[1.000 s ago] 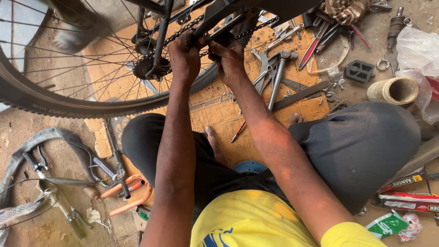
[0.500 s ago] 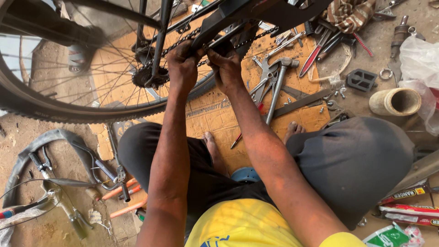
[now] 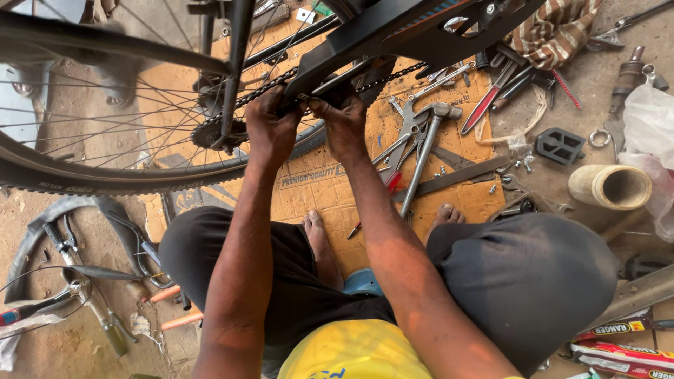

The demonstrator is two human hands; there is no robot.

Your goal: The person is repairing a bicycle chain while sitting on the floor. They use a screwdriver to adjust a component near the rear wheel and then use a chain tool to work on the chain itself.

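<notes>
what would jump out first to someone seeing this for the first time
The two hands: the left hand and right hand are side by side at top centre, gripping the black chain guard and chain of a bicycle. The big spoked rear wheel fills the upper left. To the right, a hammer, pliers and wrenches lie scattered on an orange cardboard sheet.

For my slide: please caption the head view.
Both hands grip a bicycle chain beside the rear wheel, tools below.
</notes>
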